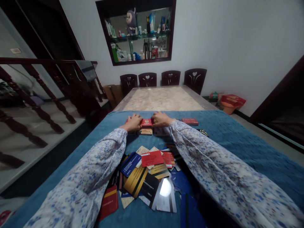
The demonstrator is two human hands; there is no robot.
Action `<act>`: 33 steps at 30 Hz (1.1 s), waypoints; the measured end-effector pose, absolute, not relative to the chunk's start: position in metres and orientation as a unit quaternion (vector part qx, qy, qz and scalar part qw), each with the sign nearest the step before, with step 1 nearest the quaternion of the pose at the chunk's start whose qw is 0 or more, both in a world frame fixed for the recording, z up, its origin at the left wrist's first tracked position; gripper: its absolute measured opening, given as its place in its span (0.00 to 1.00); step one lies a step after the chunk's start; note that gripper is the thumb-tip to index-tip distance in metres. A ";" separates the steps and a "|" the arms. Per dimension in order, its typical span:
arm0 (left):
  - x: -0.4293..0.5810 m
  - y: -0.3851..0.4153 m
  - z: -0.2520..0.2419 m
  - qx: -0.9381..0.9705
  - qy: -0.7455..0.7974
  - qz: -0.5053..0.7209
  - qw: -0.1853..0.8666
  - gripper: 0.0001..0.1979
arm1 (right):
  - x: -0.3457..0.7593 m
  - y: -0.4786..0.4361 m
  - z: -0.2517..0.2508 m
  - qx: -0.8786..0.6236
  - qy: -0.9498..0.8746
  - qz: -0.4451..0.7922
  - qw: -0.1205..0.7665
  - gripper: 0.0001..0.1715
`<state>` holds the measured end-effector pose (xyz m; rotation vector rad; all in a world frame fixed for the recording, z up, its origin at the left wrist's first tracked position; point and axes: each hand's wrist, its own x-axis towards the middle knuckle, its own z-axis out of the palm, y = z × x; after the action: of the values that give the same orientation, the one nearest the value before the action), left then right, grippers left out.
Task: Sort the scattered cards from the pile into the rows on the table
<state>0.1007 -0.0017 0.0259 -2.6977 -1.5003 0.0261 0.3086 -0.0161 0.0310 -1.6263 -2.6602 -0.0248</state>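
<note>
Both my arms reach far forward across a blue cloth [228,136]. My left hand [133,123] and my right hand [161,119] meet at a red card [146,122] near the cloth's far edge, fingers curled on its two ends. Below it lie an orange card [145,131] and a pale card [161,131]. Another red card [190,121] lies to the right of my right hand. Between my forearms, close to me, sits a loose heap of cards [147,177] in red, blue, gold and black.
The cloth covers the near part of a long marble-topped table [161,98]. Several dark chairs [171,77] stand at its far end under a glass wall cabinet [140,31]. A dark wooden stair railing [47,88] runs along the left.
</note>
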 end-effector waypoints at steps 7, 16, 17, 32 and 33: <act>0.104 0.019 0.026 -0.863 -0.504 0.032 0.011 0.22 | 0.302 -0.003 0.029 -0.535 -0.845 -0.001 0.008 0.24; 0.106 0.036 0.017 -0.855 -0.515 0.061 -0.006 0.21 | 0.298 0.012 0.022 -0.547 -0.837 0.027 -0.013 0.23; 0.106 0.037 0.016 -0.855 -0.515 0.062 -0.007 0.20 | 0.297 0.013 0.021 -0.547 -0.837 0.029 -0.014 0.23; 0.107 0.046 0.007 -0.857 -0.511 0.073 -0.005 0.17 | 0.297 0.015 0.016 -0.535 -0.844 0.007 -0.029 0.22; 0.108 0.046 0.008 -0.857 -0.510 0.074 -0.004 0.17 | 0.295 0.013 0.017 -0.533 -0.845 0.001 -0.032 0.21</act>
<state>0.1075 0.0456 0.0075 -2.6994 -1.6053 0.2332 0.2955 0.0133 0.0166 -1.7104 -2.7107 0.0034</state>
